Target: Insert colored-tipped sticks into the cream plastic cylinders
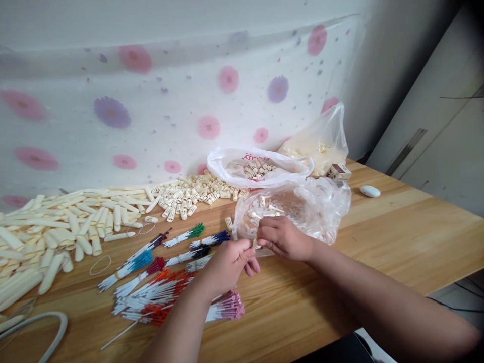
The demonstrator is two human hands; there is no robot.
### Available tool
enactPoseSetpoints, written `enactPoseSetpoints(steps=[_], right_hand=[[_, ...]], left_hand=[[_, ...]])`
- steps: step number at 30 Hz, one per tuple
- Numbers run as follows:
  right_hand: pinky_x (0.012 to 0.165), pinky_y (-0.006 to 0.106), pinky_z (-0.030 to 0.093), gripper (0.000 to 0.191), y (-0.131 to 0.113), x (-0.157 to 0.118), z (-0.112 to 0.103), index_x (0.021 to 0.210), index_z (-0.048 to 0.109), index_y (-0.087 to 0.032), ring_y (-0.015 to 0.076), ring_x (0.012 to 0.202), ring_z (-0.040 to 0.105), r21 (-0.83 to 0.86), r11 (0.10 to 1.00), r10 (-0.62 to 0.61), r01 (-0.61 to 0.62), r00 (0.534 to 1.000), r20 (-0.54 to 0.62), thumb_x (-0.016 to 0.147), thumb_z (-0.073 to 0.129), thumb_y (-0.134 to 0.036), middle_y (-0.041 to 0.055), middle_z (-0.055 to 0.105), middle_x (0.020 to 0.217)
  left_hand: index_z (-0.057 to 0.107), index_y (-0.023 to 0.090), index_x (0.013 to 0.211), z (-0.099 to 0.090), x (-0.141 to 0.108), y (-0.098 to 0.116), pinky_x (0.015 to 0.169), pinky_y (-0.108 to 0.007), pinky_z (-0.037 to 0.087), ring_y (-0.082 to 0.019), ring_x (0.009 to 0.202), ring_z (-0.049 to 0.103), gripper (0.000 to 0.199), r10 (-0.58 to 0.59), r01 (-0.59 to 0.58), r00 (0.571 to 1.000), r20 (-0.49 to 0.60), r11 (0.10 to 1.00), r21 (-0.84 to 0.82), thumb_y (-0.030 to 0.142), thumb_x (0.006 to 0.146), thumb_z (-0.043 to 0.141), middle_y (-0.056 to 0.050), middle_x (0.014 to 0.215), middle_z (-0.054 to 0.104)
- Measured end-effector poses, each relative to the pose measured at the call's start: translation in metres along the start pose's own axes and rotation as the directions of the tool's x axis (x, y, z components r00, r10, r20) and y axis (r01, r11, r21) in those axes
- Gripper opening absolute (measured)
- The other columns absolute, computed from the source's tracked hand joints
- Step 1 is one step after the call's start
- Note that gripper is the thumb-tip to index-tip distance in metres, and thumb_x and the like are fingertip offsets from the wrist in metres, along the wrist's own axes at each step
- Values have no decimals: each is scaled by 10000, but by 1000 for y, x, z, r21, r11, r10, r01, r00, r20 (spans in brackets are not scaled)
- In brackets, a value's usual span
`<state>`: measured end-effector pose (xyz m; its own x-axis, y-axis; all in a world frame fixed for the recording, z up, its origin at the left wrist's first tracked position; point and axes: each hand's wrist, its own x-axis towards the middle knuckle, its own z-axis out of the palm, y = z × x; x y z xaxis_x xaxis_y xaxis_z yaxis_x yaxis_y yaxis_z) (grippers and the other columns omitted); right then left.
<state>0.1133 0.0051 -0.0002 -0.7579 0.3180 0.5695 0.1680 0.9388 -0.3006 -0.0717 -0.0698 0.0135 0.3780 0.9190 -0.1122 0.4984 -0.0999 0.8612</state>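
A small cream plastic piece [256, 244] is pinched between my two hands in front of a clear plastic bag [321, 217]. My left hand [233, 262] grips it with thumb and forefinger, the other fingers curled below. Closed over the piece's other side is my right hand [283, 238], at the bag's front edge. My fingers cover most of the piece, so its full shape is hidden. Inside the bag lie small cream pieces [269, 206] with narrow stems. Bundles of white sticks with orange tips [166, 287] and pink tips [230, 305] lie beside and beneath my left forearm.
Cream tubes [79, 222] and slotted cylinders [189, 196] are heaped at the left and back. A white bag [223, 174] of parts stands behind the clear one. A tan-filled bag [313, 146], small box [339, 172] and white oval object [369, 191] sit at back right.
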Motion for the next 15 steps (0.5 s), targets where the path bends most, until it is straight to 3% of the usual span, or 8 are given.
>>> enactPoseSetpoints(steps=[2, 4, 8, 10, 12, 15], right_hand=[[593, 240, 324, 332, 0, 0, 0, 721, 495, -179, 128, 637, 439, 28, 1000, 3, -3, 1000, 8, 956, 333, -348, 25, 498, 697], [586, 238, 321, 337, -2, 1, 4, 693, 477, -178, 121, 618, 432, 52, 997, 55, -55, 998, 3, 955, 340, -340, 13, 482, 665], [537, 213, 305, 379, -4, 3, 15, 639, 432, -175, 93, 540, 402, 162, 944, 294, -288, 956, -14, 959, 338, -355, -22, 432, 584], [526, 207, 297, 388, -4, 3, 16, 637, 431, -174, 88, 529, 393, 182, 927, 340, -328, 940, -39, 961, 331, -363, -24, 430, 580], [546, 220, 301, 371, -3, 2, 13, 655, 453, -173, 98, 558, 401, 124, 963, 248, -241, 967, -53, 955, 344, -361, -12, 454, 611], [583, 235, 318, 339, -1, 0, 8, 686, 481, -176, 113, 608, 420, 93, 995, 37, -37, 999, 0, 947, 364, -357, 9, 489, 674]], left_hand=[[531, 170, 679, -1, 0, -1, 583, -223, 432, -122, 591, 596, 336, -12, 13, 1000, -24, 999, 30, 338, 917, 364, -19, 678, 657], [515, 175, 642, 0, 1, -2, 573, -227, 409, -126, 568, 578, 335, 8, 10, 994, -110, 986, 166, 323, 909, 378, -10, 624, 633], [537, 182, 662, 5, 5, -2, 581, -270, 349, -172, 603, 575, 290, 146, 47, 941, -304, 837, 545, 273, 895, 389, -38, 622, 634], [555, 180, 703, 6, 6, -1, 598, -282, 352, -190, 638, 588, 266, 172, 68, 923, -345, 808, 585, 261, 892, 385, -54, 650, 646], [561, 180, 719, 5, 4, 1, 626, -274, 383, -183, 672, 608, 277, 110, 40, 951, -289, 882, 469, 275, 901, 376, -52, 690, 670], [579, 173, 713, -1, -1, 5, 643, -242, 430, -154, 688, 631, 358, -11, 15, 1000, -25, 988, 157, 338, 923, 341, -45, 734, 696]])
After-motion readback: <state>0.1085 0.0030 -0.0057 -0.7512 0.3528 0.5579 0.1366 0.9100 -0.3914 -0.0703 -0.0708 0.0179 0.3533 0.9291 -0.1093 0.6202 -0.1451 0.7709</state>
